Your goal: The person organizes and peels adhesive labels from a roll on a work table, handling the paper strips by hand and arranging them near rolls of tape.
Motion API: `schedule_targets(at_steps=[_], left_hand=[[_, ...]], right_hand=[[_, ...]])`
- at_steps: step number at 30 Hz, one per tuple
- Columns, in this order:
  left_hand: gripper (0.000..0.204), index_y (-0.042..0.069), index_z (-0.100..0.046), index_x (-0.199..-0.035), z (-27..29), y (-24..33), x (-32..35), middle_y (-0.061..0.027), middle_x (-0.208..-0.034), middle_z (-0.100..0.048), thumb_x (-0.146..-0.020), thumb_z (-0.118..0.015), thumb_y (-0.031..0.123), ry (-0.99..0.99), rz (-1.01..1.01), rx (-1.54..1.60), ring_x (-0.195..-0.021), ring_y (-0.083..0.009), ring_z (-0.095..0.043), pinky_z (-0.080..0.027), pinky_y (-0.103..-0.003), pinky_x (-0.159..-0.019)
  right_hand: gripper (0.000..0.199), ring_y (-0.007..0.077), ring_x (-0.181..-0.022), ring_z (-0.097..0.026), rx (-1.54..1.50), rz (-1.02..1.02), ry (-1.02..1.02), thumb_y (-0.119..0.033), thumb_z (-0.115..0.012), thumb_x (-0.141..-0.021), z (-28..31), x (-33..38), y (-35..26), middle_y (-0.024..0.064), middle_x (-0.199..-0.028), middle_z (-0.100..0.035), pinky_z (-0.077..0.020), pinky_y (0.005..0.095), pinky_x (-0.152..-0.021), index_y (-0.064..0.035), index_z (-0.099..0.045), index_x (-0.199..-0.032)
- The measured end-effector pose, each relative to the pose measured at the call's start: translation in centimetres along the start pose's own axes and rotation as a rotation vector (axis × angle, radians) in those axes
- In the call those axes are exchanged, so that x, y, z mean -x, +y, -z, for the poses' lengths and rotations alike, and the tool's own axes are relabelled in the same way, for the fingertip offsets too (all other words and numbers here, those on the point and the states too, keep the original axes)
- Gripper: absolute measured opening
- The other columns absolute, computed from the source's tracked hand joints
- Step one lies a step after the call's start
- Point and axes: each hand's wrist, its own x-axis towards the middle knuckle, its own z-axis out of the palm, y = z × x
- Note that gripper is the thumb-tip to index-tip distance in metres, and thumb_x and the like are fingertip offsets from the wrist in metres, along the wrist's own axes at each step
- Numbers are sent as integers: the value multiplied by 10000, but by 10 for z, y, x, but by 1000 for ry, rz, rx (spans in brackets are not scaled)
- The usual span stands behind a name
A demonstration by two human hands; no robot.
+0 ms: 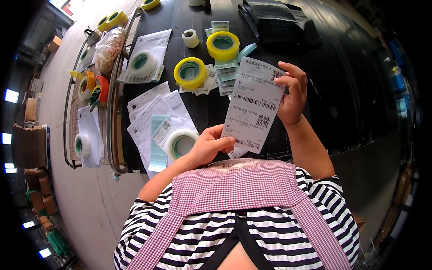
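Observation:
A strip of two joined white labels [253, 105], printed with barcodes and square codes, is held up above the black table. Its lower left corner is pinched between the thumb and fingers of my left hand [210, 146]. My right hand [293, 92] grips the upper right edge, fingers curled over the front; its thumb is hidden behind the paper. Part of another small white paper [237, 153] shows below the strip. Beside my left forearm, a clear tape roll [171, 146] lies on loose printed sheets [155, 105] and a pale blue label strip [158, 155].
Two yellow tape rolls, one nearer [177, 81] and one farther [210, 47], rest among barcode labels [227, 71]. Black plastic bags [274, 24] are piled at the far right of the table [342, 85]. A metal-framed cart [72, 99] with tape and a tape dispenser [101, 90] stands left.

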Motion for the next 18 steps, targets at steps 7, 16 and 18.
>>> schedule_targets(at_steps=[7,16,18], left_hand=[[257,13,-632,-1126,-1,1,2,-61,-939,-665,-902,-670,135,-29,17,-7,-778,-100,-592,-505,-243,-727],[299,5,-617,-1178,-1,5,5,-99,-1060,-673,-912,-660,134,-85,74,-58,-885,-131,-624,-520,-272,-827],[345,-9,-584,-1226,-1,4,4,-126,-1159,-652,-920,-652,135,-98,-14,-165,-1021,-166,-622,-501,-314,-930]], right_hand=[[344,254,-980,-597,-5,6,-1,-94,-806,-694,1,-2,-2,114,-1154,-621,-475,328,-802,-119,-529,-896],[336,257,-989,-595,-30,12,-3,-113,-817,-688,-1,-3,-6,118,-1161,-618,-475,327,-804,-120,-555,-898],[337,256,-986,-594,-24,13,-18,-107,-821,-685,-1,-2,-7,115,-1159,-617,-479,322,-794,-123,-559,-897]])
